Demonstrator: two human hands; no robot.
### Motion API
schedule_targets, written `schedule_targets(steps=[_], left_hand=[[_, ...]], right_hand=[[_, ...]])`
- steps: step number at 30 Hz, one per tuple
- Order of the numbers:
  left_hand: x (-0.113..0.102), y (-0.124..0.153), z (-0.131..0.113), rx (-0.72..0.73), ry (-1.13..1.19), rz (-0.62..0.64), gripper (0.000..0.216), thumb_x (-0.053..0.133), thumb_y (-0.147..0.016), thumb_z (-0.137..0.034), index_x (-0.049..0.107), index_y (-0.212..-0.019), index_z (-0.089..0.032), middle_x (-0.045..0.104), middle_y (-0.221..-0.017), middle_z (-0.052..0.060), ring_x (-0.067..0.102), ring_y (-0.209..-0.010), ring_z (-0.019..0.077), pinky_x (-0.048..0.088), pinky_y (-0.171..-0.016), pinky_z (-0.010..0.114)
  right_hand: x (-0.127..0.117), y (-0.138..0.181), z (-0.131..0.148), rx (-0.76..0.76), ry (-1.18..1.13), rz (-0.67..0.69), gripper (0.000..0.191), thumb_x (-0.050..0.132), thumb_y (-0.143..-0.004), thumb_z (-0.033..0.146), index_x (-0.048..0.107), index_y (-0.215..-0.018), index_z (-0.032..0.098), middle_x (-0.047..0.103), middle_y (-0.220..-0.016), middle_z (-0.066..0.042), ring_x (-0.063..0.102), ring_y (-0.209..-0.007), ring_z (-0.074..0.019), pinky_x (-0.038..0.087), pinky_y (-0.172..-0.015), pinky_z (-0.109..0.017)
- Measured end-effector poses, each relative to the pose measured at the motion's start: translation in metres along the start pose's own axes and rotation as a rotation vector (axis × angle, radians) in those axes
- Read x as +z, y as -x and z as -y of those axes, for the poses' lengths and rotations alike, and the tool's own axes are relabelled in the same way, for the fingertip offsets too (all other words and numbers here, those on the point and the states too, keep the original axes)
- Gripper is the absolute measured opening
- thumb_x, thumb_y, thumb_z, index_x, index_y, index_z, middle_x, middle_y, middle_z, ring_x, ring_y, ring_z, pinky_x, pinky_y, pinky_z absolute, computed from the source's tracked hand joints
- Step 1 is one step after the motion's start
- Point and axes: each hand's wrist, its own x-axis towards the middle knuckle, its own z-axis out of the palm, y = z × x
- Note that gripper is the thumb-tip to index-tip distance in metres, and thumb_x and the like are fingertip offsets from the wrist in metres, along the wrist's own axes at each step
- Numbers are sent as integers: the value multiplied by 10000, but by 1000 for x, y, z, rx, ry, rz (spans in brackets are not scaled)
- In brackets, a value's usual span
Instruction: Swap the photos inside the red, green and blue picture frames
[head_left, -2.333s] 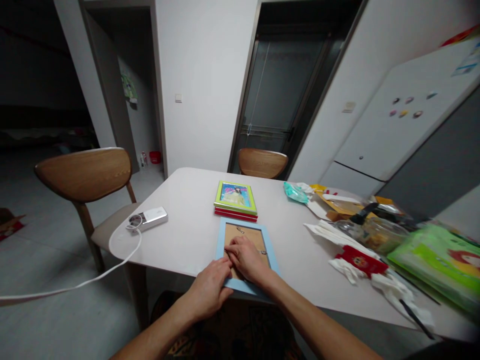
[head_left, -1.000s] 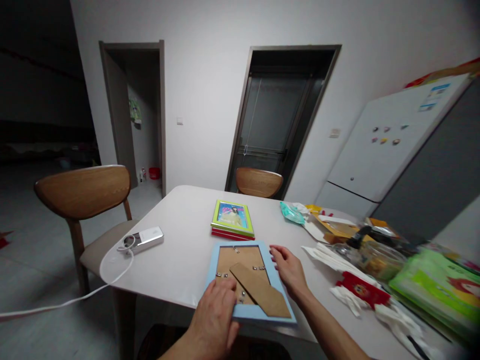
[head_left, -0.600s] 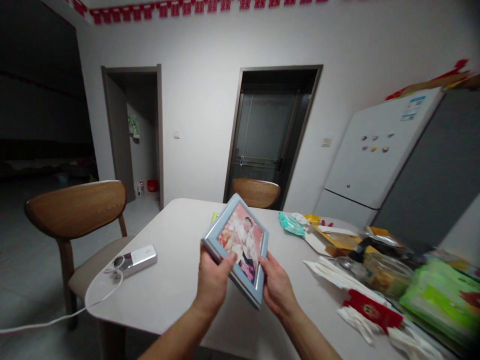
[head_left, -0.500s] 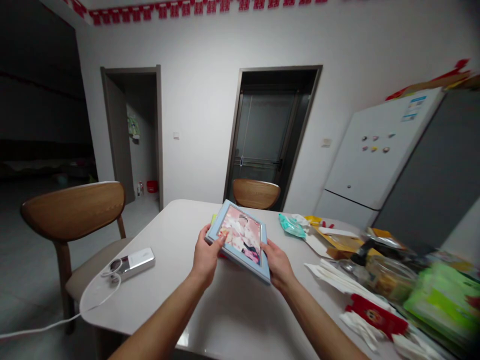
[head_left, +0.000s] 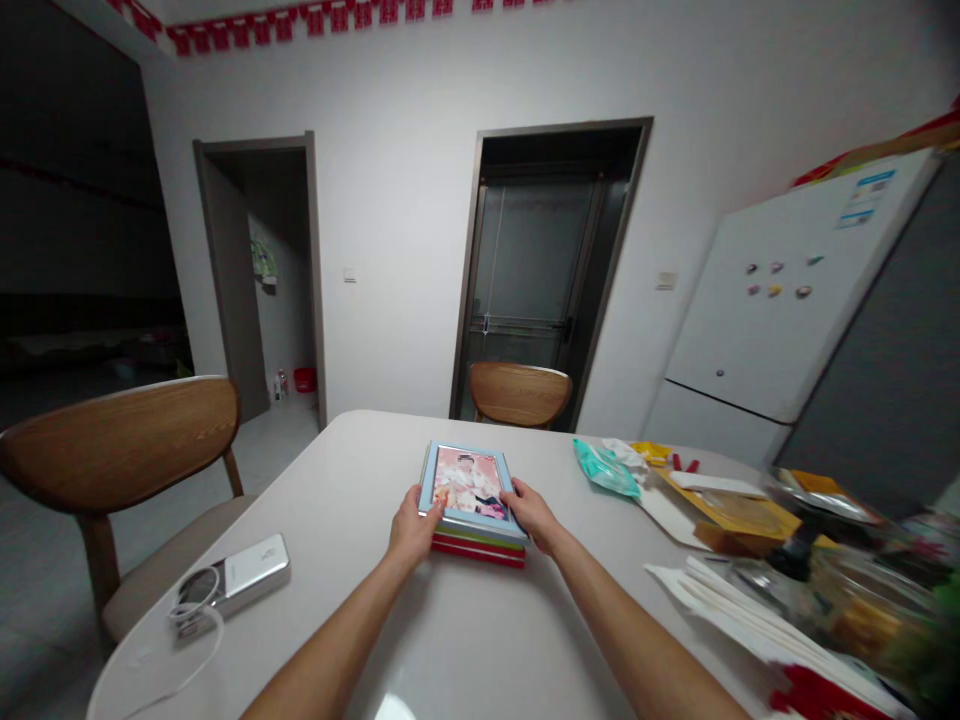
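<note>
A light-blue picture frame (head_left: 469, 515) with a pink-toned photo lies face up in the middle of the table. Beneath it show the edges of a green flat item (head_left: 487, 536) and a red flat item (head_left: 480, 551), stacked; their kind is hidden. My left hand (head_left: 412, 527) grips the frame's left side, thumb over the front edge. On the opposite side my right hand (head_left: 534, 515) is closed on its right edge, thumb on top. The fingers under the frame are partly hidden.
On the white table (head_left: 360, 470), a silver power bank (head_left: 255, 570) with a white cable sits left. A teal packet (head_left: 606, 467), papers, a clear jar (head_left: 862, 600) and a red item (head_left: 817, 692) crowd the right. Wooden chairs stand left (head_left: 142, 430) and behind (head_left: 520, 394).
The picture frame, raised and tilted before, has come down flat and squared up over the green and red items. Both hands moved with it. The view has shifted slightly.
</note>
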Motion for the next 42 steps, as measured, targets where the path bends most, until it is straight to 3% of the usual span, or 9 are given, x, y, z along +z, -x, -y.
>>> schedule_targets(steps=[4, 8, 16, 20, 26, 30, 34, 38, 42], left_hand=[[4, -4, 10, -75, 4, 15, 475, 474, -746, -377, 431, -1143, -119, 517, -1160, 115, 469, -1066, 227, 348, -867, 278], [-1, 10, 10, -84, 36, 47, 435, 446, -756, -405, 474, -1108, -151, 559, -1116, 75, 489, -1047, 216, 352, -869, 266], [-41, 97, 18, -43, 95, 62, 516, 457, -729, -474, 456, -1134, -153, 537, -1144, 76, 475, -1062, 227, 361, -877, 295], [-52, 127, 16, -11, 100, 88, 492, 453, -737, -464, 461, -1126, -162, 551, -1126, 73, 492, -1039, 223, 364, -869, 296], [-52, 110, 3, -9, 1, 72, 443, 465, -721, -459, 515, -1046, -161, 592, -1054, 86, 510, -1012, 231, 363, -844, 281], [-48, 82, -4, 2, 12, 57, 454, 462, -718, -463, 523, -1022, -132, 602, -1028, 103, 510, -1006, 236, 358, -849, 298], [-44, 70, -5, 17, 35, 83, 437, 421, -736, -472, 531, -1002, -143, 629, -970, 76, 543, -948, 222, 382, -822, 303], [-46, 83, 4, 35, 34, 113, 481, 513, -682, -440, 493, -1063, -149, 623, -986, 72, 552, -926, 221, 394, -806, 293], [-57, 111, 18, 139, -11, 202, 714, 694, -505, -288, 409, -1150, -176, 609, -1018, 52, 553, -915, 217, 409, -784, 261]], right_hand=[[2, 11, -11, 26, -12, 50, 422, 486, -644, 349, 581, -1001, 147, 646, -894, -62, 586, -765, -199, 457, -658, -277], [3, 39, -15, 9, -17, 54, 463, 467, -668, 419, 557, -1043, 163, 612, -1003, -45, 567, -851, -203, 430, -752, -292], [8, 121, -22, -40, 119, 47, 516, 458, -691, 456, 480, -1136, 195, 588, -1051, -43, 535, -935, -207, 382, -830, -310], [8, 142, -24, -61, 181, 14, 489, 454, -681, 456, 532, -1075, 177, 597, -1026, -61, 537, -922, -225, 388, -808, -307], [17, 135, -13, 11, 246, -77, 442, 395, -694, 423, 582, -986, 149, 639, -896, -68, 568, -815, -223, 413, -712, -287], [28, 130, -13, 24, 226, -163, 476, 351, -707, 381, 515, -1083, 140, 606, -993, -74, 552, -881, -209, 399, -751, -275], [33, 129, -16, 13, 155, -143, 513, 346, -709, 383, 454, -1150, 145, 574, -1066, -68, 542, -920, -195, 397, -775, -258], [29, 131, -14, -21, 117, -113, 477, 353, -708, 359, 475, -1136, 188, 592, -1042, -30, 535, -932, -197, 392, -794, -270], [19, 144, -16, -56, 69, -21, 474, 385, -702, 349, 477, -1140, 192, 568, -1089, -19, 511, -977, -197, 373, -840, -280]])
